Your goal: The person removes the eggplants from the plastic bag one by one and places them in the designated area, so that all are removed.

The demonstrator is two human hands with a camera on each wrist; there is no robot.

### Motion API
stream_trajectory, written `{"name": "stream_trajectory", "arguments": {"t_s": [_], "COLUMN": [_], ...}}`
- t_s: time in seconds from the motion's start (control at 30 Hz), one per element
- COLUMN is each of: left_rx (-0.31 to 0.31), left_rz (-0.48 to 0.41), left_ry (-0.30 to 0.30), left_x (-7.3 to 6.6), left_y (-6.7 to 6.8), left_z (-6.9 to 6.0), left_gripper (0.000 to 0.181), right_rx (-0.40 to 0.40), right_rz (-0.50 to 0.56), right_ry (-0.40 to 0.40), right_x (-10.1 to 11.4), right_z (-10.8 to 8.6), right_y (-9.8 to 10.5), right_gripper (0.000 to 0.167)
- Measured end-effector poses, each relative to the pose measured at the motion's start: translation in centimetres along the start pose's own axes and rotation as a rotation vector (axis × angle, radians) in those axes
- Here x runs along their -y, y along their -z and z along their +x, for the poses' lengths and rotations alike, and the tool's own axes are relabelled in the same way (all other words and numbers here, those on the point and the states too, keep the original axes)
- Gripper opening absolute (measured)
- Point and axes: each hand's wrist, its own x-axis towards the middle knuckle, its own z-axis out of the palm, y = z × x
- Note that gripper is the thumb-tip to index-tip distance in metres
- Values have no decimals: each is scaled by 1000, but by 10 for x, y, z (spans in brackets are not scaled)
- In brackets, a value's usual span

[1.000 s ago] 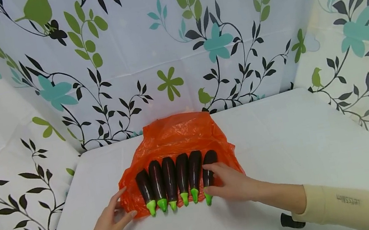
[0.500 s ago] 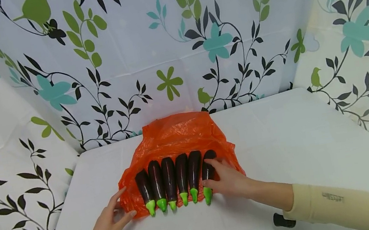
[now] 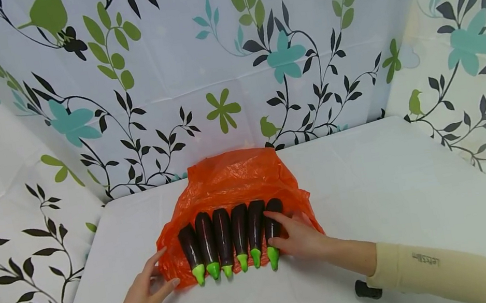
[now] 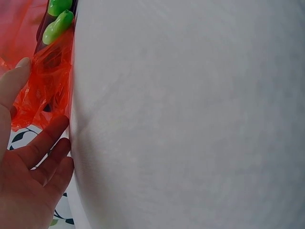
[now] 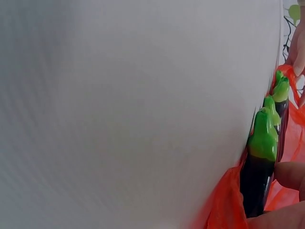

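Several dark purple eggplants with green stem ends lie side by side in a row on an orange-red plastic bag [image 3: 237, 173]. Around the rightmost eggplant [image 3: 272, 228], my right hand [image 3: 300, 237] has its thumb and fingers, thumb toward the stem end. The right wrist view shows that eggplant [image 5: 257, 179] between thumb and finger. My left hand [image 3: 139, 295] rests at the bag's left edge, its fingers spread and touching the plastic. In the left wrist view, the left hand [image 4: 33, 176] has its thumb on the bag [image 4: 50, 88]. The leftmost eggplant [image 3: 191, 248] lies closest to it.
A white cloth covers the table [image 3: 370, 179]. Behind it hangs a curtain [image 3: 193, 70] printed with leaves, flowers and birds, which continues at both sides. A black strap piece [image 3: 367, 290] shows under the right sleeve [image 3: 430, 265].
My right hand and forearm have shifted a little to the left, and the rightmost eggplant has moved slightly closer to its neighbour. The left hand stays at the bag's edge.
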Motion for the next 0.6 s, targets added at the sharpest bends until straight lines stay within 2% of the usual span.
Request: {"name": "stream_trajectory", "arguments": {"t_s": [0.27,0.6], "left_rx": [0,-7], "left_rz": [5,-3], "left_ry": [2,-12], "left_x": [0,-3], "left_y": [0,1], "left_z": [-1,-2], "left_gripper": [77,75], "right_rx": [12,-37], "right_rz": [-12,69], "right_ry": [34,10], "right_x": [-2,-3], "right_z": [4,0], "right_y": [0,-2], "right_gripper": [62,67]}}
